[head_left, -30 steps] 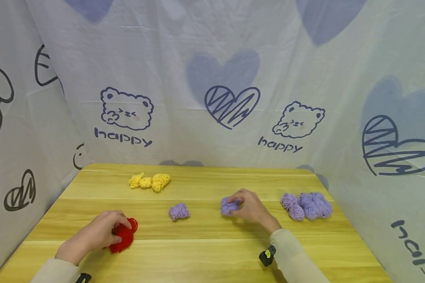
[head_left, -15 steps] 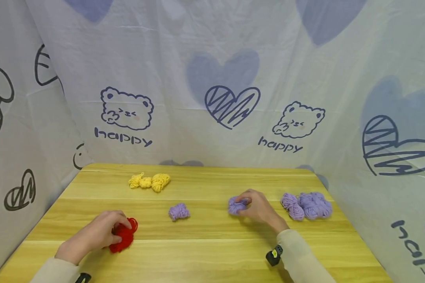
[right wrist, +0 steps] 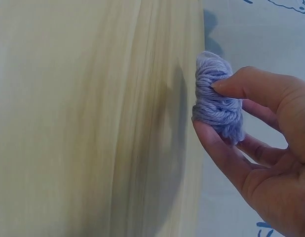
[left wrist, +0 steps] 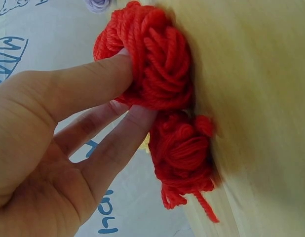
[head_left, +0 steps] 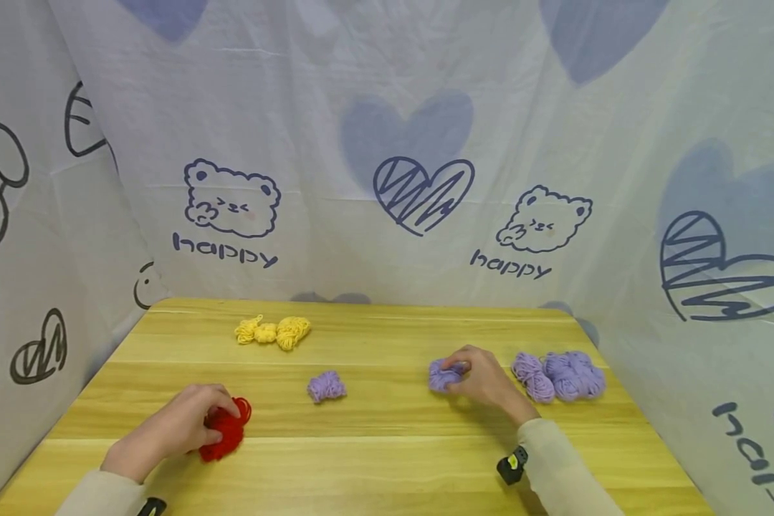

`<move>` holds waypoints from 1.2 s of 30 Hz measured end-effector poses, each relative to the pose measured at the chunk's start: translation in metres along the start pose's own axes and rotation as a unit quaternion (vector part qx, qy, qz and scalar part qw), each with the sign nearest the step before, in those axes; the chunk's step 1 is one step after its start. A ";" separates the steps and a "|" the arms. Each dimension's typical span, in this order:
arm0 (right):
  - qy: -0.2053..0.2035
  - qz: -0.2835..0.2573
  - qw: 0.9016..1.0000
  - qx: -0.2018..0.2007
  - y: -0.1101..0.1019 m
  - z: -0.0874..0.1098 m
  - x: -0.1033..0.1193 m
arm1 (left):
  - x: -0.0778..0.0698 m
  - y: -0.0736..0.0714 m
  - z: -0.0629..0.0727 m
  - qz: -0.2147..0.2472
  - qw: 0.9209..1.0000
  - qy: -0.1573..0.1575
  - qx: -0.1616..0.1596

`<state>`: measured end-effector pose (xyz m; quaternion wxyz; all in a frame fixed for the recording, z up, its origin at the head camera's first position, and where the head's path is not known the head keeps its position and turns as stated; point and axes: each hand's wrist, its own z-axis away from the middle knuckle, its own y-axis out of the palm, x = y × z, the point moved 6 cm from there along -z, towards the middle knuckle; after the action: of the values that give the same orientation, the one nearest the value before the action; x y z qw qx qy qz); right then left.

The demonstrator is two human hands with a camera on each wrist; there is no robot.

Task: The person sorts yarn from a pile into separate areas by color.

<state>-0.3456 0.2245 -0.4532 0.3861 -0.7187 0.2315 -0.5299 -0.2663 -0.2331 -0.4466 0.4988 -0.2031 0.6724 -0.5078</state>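
My left hand [head_left: 177, 430] is at the table's front left, pinching a red yarn ball [left wrist: 157, 59] between thumb and fingers. A second, smaller red yarn bundle [left wrist: 182, 153] lies against it on the wood, mostly hidden by the hand in the head view. Right of the middle, my right hand [head_left: 484, 380] holds a small purple yarn ball [right wrist: 219, 98] between thumb and fingertips. That ball seems raised a little off the table, with a shadow on the wood beside it. Between the hands lies another small purple yarn bundle [head_left: 326, 386].
Two larger purple yarn bundles, a thinner one [head_left: 533, 376] and a wider one [head_left: 574, 374], sit side by side at the table's right. Several yellow yarn balls [head_left: 293, 332] stand in a row at the back left. Printed cloth [head_left: 335, 236] hangs behind the wooden table [head_left: 361, 473].
My right hand has moved steadily rightward with the purple yarn ball, closer to the two larger purple bundles. The left hand stays in place on the red yarn.
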 end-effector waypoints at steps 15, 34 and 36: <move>0.017 0.018 1.000 -0.006 -0.018 0.010 -0.025 | -0.001 0.000 -0.001 -0.002 1.000 -0.001 0.000; 0.030 0.023 0.999 0.003 -0.033 0.020 -0.048 | 0.000 0.000 0.001 0.007 1.000 -0.002 0.005; 0.033 0.029 0.999 0.004 -0.035 0.021 -0.050 | 0.000 0.000 0.001 0.006 1.000 -0.002 0.004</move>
<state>-0.3445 0.2889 -0.4571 0.3963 -0.6920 0.2627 -0.5433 -0.2653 -0.2331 -0.4468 0.5039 -0.1979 0.6708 -0.5068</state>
